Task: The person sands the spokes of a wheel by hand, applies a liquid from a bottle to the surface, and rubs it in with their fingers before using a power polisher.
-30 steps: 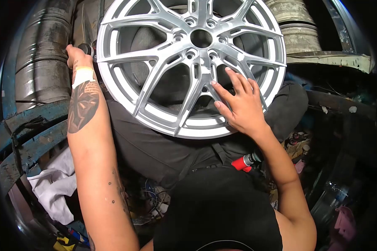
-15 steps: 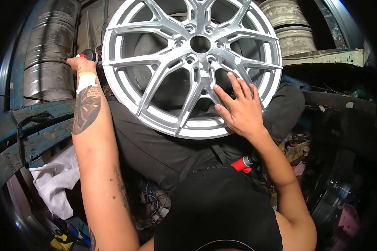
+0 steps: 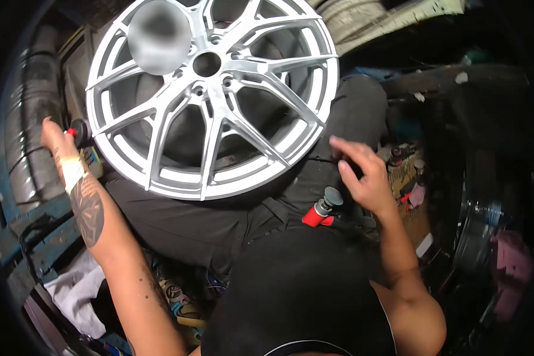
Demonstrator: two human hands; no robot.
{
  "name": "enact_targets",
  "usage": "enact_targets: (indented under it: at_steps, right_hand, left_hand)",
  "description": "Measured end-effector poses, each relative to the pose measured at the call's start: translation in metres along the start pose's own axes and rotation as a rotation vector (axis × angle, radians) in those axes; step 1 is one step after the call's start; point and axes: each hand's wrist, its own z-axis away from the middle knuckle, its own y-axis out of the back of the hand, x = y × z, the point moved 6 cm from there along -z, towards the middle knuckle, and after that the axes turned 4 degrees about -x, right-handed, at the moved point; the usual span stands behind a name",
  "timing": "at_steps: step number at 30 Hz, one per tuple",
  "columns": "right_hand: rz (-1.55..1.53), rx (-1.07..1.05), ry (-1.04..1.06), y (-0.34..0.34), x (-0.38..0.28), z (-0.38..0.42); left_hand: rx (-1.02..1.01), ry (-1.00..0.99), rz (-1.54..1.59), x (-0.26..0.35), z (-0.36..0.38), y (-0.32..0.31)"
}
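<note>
A silver multi-spoke alloy wheel rim rests on the lap over dark trousers; a blurred patch covers part of its upper left. To its left, my left hand is closed around a small red-and-black power tool with a round head. The tool sits just off the rim's edge and is partly hidden. My right hand hovers off the rim's lower right with thumb and fingers apart, holding nothing. Below and left of it, a second red power tool with a round grey pad lies at the lap.
Stacked metal wheels stand at the left behind a worn blue frame. A white cloth hangs lower left. A dark bar runs along the right, with a pink cloth below. Another pale wheel lies at the back.
My right hand has lifted off the rim's spokes and moved down toward the red tool at the lap. The view has shifted, so the rim appears further left. My left hand still holds its tool.
</note>
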Motion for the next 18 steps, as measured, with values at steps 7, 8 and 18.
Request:
enact_targets:
  at_steps: [7, 8, 18]
  right_hand:
    - [-0.154, -0.023, -0.064, -0.03, 0.037, 0.092]
    - [-0.106, 0.006, -0.024, -0.035, 0.04, 0.095]
    - [0.157, 0.177, 0.237, -0.027, 0.04, 0.1]
  left_hand:
    - [-0.172, -0.349, -0.06, 0.089, 0.072, -0.049]
    - [-0.262, -0.369, -0.016, 0.096, 0.083, -0.055]
    - [-0.543, -0.665, 0.046, 0.145, 0.306, -0.115]
